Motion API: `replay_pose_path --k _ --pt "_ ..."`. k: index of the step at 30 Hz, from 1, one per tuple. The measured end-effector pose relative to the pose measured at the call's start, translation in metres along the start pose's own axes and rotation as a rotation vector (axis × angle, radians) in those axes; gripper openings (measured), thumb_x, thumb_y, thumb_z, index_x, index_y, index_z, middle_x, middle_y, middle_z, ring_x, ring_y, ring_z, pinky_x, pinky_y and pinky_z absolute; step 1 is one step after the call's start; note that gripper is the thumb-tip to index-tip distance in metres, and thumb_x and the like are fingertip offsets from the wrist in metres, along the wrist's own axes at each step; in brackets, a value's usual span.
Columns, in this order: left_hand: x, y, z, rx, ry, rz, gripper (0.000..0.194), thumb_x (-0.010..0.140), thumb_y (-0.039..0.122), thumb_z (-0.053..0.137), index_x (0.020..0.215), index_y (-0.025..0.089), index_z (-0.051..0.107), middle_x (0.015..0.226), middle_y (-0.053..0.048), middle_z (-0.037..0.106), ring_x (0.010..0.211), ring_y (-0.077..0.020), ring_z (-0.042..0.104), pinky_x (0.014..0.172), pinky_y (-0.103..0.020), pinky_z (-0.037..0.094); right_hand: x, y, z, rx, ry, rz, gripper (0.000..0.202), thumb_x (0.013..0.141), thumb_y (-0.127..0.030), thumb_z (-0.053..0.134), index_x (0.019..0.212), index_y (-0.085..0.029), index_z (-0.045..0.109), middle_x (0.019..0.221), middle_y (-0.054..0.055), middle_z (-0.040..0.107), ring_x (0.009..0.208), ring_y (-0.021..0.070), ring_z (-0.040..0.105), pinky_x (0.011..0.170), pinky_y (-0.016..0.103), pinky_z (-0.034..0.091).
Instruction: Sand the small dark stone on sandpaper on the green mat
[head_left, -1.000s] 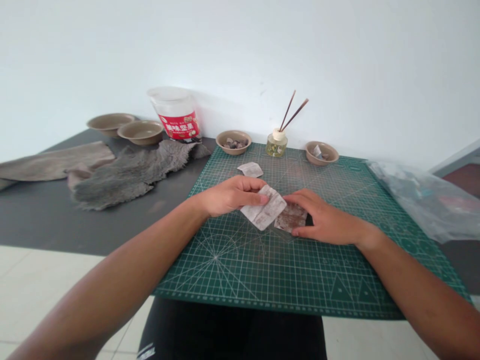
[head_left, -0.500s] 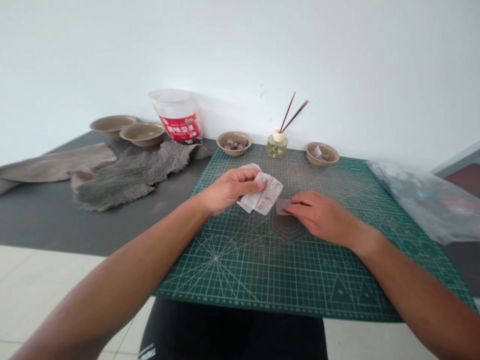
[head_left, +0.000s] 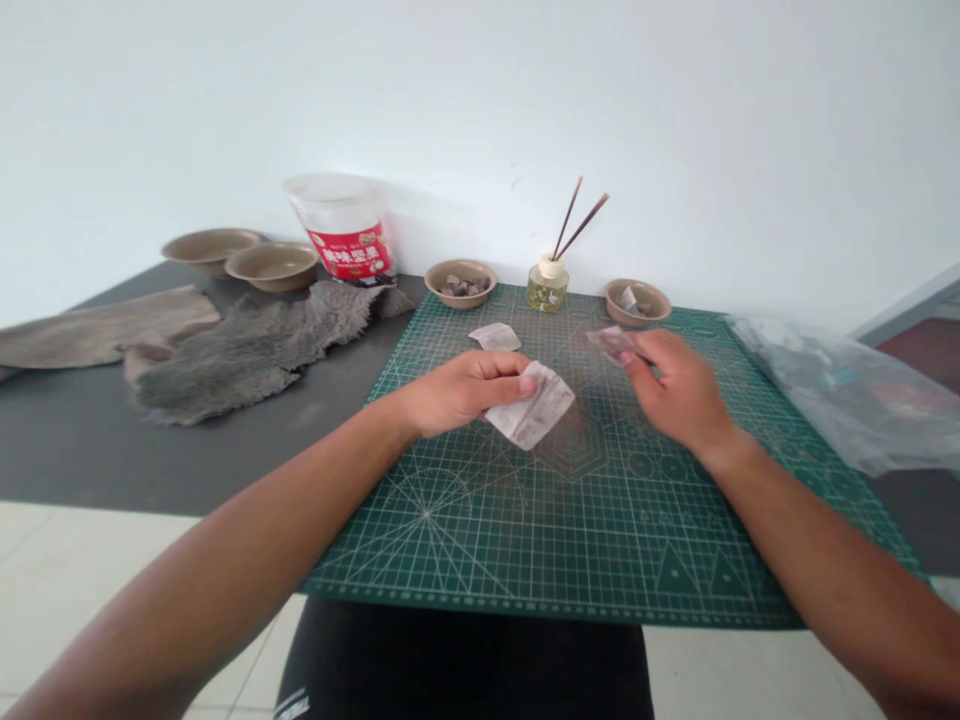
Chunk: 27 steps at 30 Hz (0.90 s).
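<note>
My left hand [head_left: 469, 393] pinches a whitish, brown-streaked square piece [head_left: 534, 408] between thumb and fingers, above the green cutting mat [head_left: 480, 540]. Behind that hand another pale piece [head_left: 496, 337] lies flat on the mat. To the right, my right hand [head_left: 679, 390] is closed on a small greyish piece [head_left: 613, 342], somewhat blurred, held just in front of a brown bowl [head_left: 660, 306] that has a few small pieces in it.
At the back stand a bowl of small chunks [head_left: 461, 287], a reed diffuser [head_left: 547, 285] and a red-labelled tub [head_left: 349, 240]. Two brown bowls [head_left: 274, 270] and grey furry hides [head_left: 232, 350] are left; a clear plastic bag [head_left: 840, 400] is right.
My right hand has lifted its small piece off the mat and moved it back towards the right bowl. My left hand has shifted slightly forward, and the pale piece behind it is now uncovered.
</note>
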<state>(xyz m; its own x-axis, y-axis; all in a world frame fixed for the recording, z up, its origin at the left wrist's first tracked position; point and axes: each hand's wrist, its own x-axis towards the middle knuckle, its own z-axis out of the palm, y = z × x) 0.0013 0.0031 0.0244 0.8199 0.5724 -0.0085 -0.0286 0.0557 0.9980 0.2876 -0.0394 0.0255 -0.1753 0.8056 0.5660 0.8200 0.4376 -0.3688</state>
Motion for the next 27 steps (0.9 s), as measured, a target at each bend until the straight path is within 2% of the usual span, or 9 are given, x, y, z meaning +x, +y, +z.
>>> replay_pose_path --k 4,6,10,13,16,18,21,24,27 --pt "-0.002 0.001 0.009 0.107 -0.17 -0.154 0.038 0.097 0.051 0.058 0.093 0.014 0.065 0.061 0.004 0.048 0.047 -0.0059 0.042 0.043 -0.016 0.034 0.009 0.036 -0.009 0.247 0.085 0.449 0.035 0.09 -0.032 0.052 0.123 -0.025 0.06 0.114 0.008 0.072 0.098 0.0293 0.068 0.081 0.041 0.056" --pt "-0.001 0.0 0.014 0.099 -0.222 -0.203 0.035 0.096 0.05 0.06 0.095 0.015 0.064 0.064 0.003 0.053 0.047 -0.0062 0.045 0.043 -0.016 0.037 0.012 0.056 -0.01 0.329 -0.002 0.612 0.045 0.086 -0.031 0.053 0.131 -0.023 0.053 0.108 0.009 0.072 0.09 0.0282 0.07 0.074 0.04 0.057" --pt "0.002 -0.005 0.024 0.063 -0.278 -0.345 0.032 0.092 0.047 0.066 0.104 0.017 0.062 0.076 -0.001 0.065 0.061 -0.0136 0.065 0.057 -0.024 0.055 0.011 0.086 -0.014 0.05 -0.268 0.647 0.055 0.085 -0.038 0.059 0.135 -0.018 0.052 0.117 0.014 0.069 0.099 0.0302 0.067 0.085 0.043 0.053" --pt "0.002 -0.006 0.027 0.146 -0.328 -0.474 0.028 0.093 0.046 0.063 0.091 0.017 0.062 0.074 -0.003 0.068 0.066 -0.0185 0.071 0.058 -0.027 0.057 0.007 0.093 -0.014 -0.238 -0.33 0.571 0.067 0.085 -0.05 0.061 0.14 -0.013 0.049 0.121 0.021 0.064 0.108 0.0361 0.061 0.093 0.051 0.047" --pt "-0.003 -0.002 0.024 0.352 -0.352 -0.522 0.034 0.093 0.048 0.06 0.078 0.018 0.057 0.066 -0.002 0.067 0.05 -0.0156 0.065 0.043 -0.022 0.05 0.004 0.083 -0.01 -0.484 -0.17 0.431 0.075 0.083 -0.058 0.062 0.141 -0.012 0.05 0.132 0.026 0.052 0.12 0.0461 0.048 0.098 0.062 0.038" --pt "-0.007 0.002 0.021 0.506 -0.331 -0.494 0.041 0.093 0.054 0.059 0.072 0.018 0.056 0.056 0.0 0.061 0.038 -0.0117 0.054 0.035 -0.019 0.039 0.002 0.066 -0.004 -0.485 -0.067 0.311 0.069 0.086 -0.056 0.06 0.14 -0.015 0.051 0.136 0.025 0.046 0.125 0.0472 0.042 0.1 0.064 0.036" --pt "-0.009 0.006 0.021 0.59 -0.189 -0.393 0.052 0.092 0.065 0.054 0.069 0.019 0.054 0.05 0.002 0.051 0.036 -0.0101 0.047 0.033 -0.02 0.032 -0.003 0.027 0.004 -0.289 0.009 0.045 0.052 0.091 -0.047 0.058 0.137 -0.023 0.053 0.134 0.016 0.048 0.127 0.0385 0.044 0.106 0.059 0.035" --pt "-0.004 0.003 0.031 0.391 0.01 -0.19 0.05 0.099 0.064 0.042 0.082 0.019 0.055 0.06 0.003 0.05 0.045 -0.0097 0.045 0.043 -0.021 0.037 -0.013 -0.018 0.01 -0.075 0.038 -0.179 0.039 0.094 -0.037 0.057 0.132 -0.026 0.054 0.126 0.012 0.054 0.122 0.0321 0.051 0.105 0.053 0.038" --pt "0.006 -0.005 0.045 -0.076 -0.013 -0.031 0.05 0.103 0.062 0.029 0.096 0.019 0.053 0.068 0.003 0.047 0.054 -0.0123 0.046 0.053 -0.025 0.042 -0.024 -0.049 0.013 0.038 0.009 -0.393 0.04 0.093 -0.028 0.059 0.132 -0.032 0.052 0.117 0.008 0.06 0.109 0.0278 0.058 0.096 0.049 0.044"
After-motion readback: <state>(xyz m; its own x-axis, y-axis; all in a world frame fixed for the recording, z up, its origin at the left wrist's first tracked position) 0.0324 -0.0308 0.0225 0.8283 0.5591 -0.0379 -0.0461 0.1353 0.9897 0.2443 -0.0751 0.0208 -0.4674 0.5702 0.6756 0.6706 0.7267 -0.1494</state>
